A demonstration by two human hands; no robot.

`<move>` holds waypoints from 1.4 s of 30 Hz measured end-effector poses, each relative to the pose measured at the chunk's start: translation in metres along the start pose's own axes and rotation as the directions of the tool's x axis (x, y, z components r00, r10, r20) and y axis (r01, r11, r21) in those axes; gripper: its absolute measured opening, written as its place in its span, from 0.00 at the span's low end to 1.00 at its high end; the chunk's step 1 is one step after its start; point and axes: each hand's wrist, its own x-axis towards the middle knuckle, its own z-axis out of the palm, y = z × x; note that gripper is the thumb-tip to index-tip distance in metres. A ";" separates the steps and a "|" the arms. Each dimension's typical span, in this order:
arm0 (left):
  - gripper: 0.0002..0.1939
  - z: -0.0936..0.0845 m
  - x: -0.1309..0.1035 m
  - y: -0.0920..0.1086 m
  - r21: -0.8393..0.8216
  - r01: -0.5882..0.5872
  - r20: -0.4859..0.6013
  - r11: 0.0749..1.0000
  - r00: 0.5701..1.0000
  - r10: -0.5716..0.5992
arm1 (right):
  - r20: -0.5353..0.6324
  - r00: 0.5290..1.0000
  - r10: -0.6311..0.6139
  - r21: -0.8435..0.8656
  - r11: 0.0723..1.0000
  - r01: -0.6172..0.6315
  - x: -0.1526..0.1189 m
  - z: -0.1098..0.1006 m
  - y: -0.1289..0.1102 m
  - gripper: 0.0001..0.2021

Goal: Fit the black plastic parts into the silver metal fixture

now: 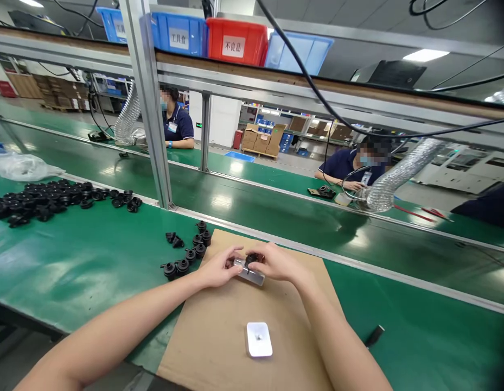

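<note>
Over the cardboard sheet [219, 336], my left hand [219, 268] is closed on the left end of a silver metal block [254, 277]. My right hand [274, 262] pinches a round black plastic part [252, 259] at the top of that block; whether the part sits in the block or only touches it is hidden by my fingers. Closer to me on the cardboard lies a small white tray [265, 342] with a tiny piece in its middle. Left of my left hand stand several black round parts with side spouts [182, 266], and two smaller black pieces [174, 239] lie behind them.
A large pile of black parts [44, 201] and a clear plastic bag [24, 165] lie at the left. A metal post [154, 136] rises behind the green table [113, 260]. A dark handled tool [374, 336] lies right of my forearm. Two people sit across the line.
</note>
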 end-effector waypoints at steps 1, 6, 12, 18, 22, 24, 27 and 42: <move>0.34 0.000 0.000 0.001 0.002 -0.001 0.001 1.000 1.000 0.001 | -0.002 1.000 0.004 -0.004 1.000 -0.004 0.000 0.000 -0.001 0.07; 0.33 0.002 -0.002 0.006 0.016 -0.004 -0.008 1.000 1.000 0.005 | -0.009 0.999 0.035 -0.026 0.999 -0.036 0.002 0.002 -0.003 0.03; 0.33 0.005 -0.003 0.008 0.073 0.000 -0.040 0.997 0.999 0.003 | 0.020 0.999 0.029 -0.014 0.999 -0.029 0.002 0.006 -0.006 0.09; 0.37 0.000 -0.010 0.020 0.180 -0.034 0.005 0.983 0.999 0.034 | 0.016 0.994 0.113 -0.104 0.988 -0.111 -0.010 -0.004 -0.028 0.17; 0.42 -0.006 -0.018 0.027 0.325 -0.021 -0.042 0.945 0.998 0.036 | 0.160 0.958 0.237 -0.121 0.968 -0.219 -0.028 -0.007 -0.065 0.30; 0.42 -0.006 -0.021 0.027 0.384 0.013 -0.097 0.923 0.995 0.026 | 0.453 0.842 0.292 -0.163 0.956 -0.243 -0.033 0.002 -0.084 0.29; 0.42 -0.004 -0.023 0.026 0.432 0.051 -0.155 0.900 0.988 0.018 | 0.587 0.692 0.421 -0.397 0.894 -0.207 -0.034 0.025 -0.103 0.22; 0.45 -0.008 -0.021 0.016 0.301 -0.044 -0.078 0.953 0.994 0.071 | 0.030 0.999 0.024 0.049 0.998 -0.026 -0.029 -0.018 -0.033 0.23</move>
